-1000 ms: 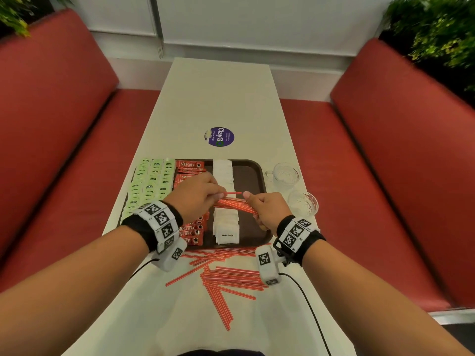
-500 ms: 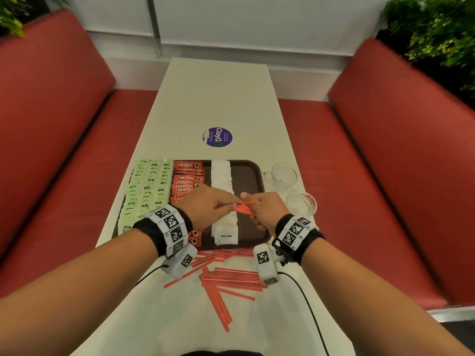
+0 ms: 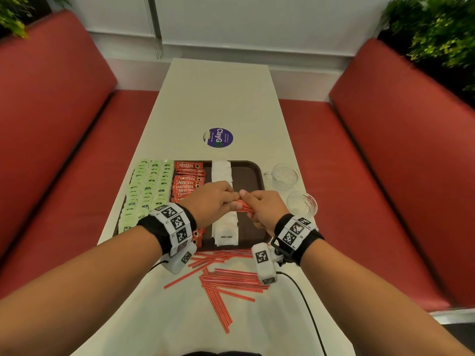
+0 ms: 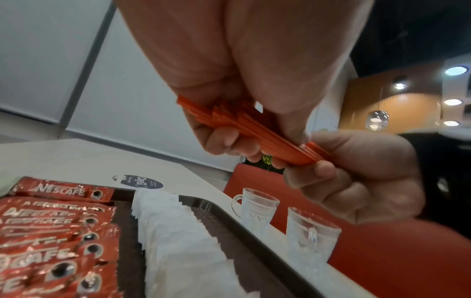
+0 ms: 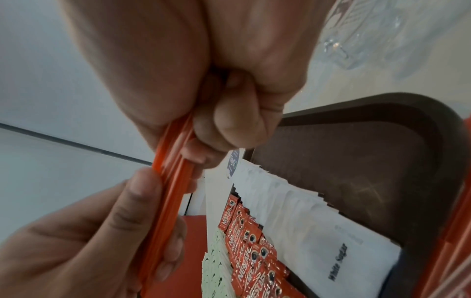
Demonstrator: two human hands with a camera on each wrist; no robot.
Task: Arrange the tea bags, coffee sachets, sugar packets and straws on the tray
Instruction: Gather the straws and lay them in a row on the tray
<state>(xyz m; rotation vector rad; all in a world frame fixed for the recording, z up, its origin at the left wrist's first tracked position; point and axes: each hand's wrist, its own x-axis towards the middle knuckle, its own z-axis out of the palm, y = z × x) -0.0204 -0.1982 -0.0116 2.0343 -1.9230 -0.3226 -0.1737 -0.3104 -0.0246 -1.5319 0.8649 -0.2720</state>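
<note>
A small bundle of red straws [image 3: 245,207] [image 4: 257,129] [image 5: 169,181] hangs above the brown tray [image 3: 253,173], gripped at one end by my left hand [image 3: 215,201] and at the other by my right hand [image 3: 262,209]. Both hands curl round the bundle, thumbs on top. On the tray lie rows of green tea bags [image 3: 146,191], red Nescafe coffee sachets [image 3: 189,176] [image 4: 51,221] and white sugar packets [image 3: 223,173] [image 5: 305,217]. The tray's right strip is bare. Several loose red straws [image 3: 226,281] lie scattered on the table in front of the tray.
Two clear glass cups [image 3: 285,174] [image 3: 302,204] stand on the table right of the tray. A round purple sticker [image 3: 218,137] sits behind it. Red benches [image 3: 385,176] flank the white table [image 3: 218,98]. A black cable [image 3: 303,296] trails from my right wrist.
The two hands have closed in toward each other over the tray, so less of the straw bundle shows between them. The loose straws on the table lie as before.
</note>
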